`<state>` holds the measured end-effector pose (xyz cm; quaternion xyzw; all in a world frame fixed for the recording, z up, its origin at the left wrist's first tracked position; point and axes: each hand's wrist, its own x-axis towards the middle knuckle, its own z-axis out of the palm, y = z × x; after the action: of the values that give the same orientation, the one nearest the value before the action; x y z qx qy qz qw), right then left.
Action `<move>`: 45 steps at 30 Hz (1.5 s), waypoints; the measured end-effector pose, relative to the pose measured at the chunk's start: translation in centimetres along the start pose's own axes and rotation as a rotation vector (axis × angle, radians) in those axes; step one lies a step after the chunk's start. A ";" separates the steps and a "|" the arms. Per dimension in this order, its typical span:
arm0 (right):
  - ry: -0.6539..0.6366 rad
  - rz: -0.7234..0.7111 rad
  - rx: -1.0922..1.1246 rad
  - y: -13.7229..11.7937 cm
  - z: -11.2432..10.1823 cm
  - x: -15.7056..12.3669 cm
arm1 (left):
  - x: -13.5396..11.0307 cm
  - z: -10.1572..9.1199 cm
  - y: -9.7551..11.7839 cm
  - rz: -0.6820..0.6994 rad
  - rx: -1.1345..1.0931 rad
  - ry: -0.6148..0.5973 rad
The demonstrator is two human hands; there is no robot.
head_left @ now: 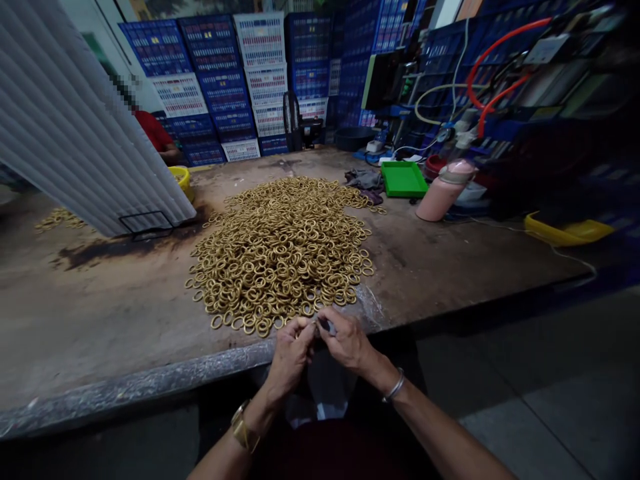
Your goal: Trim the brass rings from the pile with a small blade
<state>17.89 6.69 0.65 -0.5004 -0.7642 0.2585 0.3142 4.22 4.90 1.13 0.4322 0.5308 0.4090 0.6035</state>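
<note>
A large heap of gold-coloured metal rings [280, 253] lies on the worktable [415, 267] in front of me. At the heap's near edge, just over the table's front edge, my two hands meet. My left hand [291, 352] is closed, thumb and fingers pinched together. My right hand [349, 341] is also closed, its fingertips bent in against those of the left. Something small sits between the fingertips; the fingers mostly hide it, and I cannot tell what it is. Loose rings lie close beyond my left knuckles.
At left a tall ridged pale panel [100, 120] stands in a black wire holder [145, 225], near a yellow container [183, 180]. A person in a red sleeve [153, 130] is behind it. Rightward are a green tray [404, 180], pink bottle [443, 193] and yellow scoop-like tray [567, 230]. Stacked crates [215, 87] line the back.
</note>
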 end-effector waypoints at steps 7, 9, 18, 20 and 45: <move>-0.061 0.375 0.518 -0.3 0.6 0.7 | -0.3 -0.1 -0.2 0.164 0.015 0.193; -0.124 0.445 0.656 -0.1 1.0 0.6 | -0.4 0.0 0.0 0.238 0.046 0.202; -0.055 0.445 0.650 -0.9 0.8 1.4 | -0.9 -0.7 -0.1 -0.045 -0.107 -0.002; -0.030 0.412 0.610 -1.2 0.6 1.5 | -0.9 -0.9 -0.3 -0.062 -0.164 -0.033; -0.165 0.036 0.126 -0.5 1.4 0.0 | -1.3 -1.1 -0.3 -0.005 -0.287 -0.038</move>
<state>16.50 6.39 0.06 -0.4702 -0.7607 0.3519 0.2764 3.02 3.67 1.15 0.3479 0.4563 0.4710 0.6700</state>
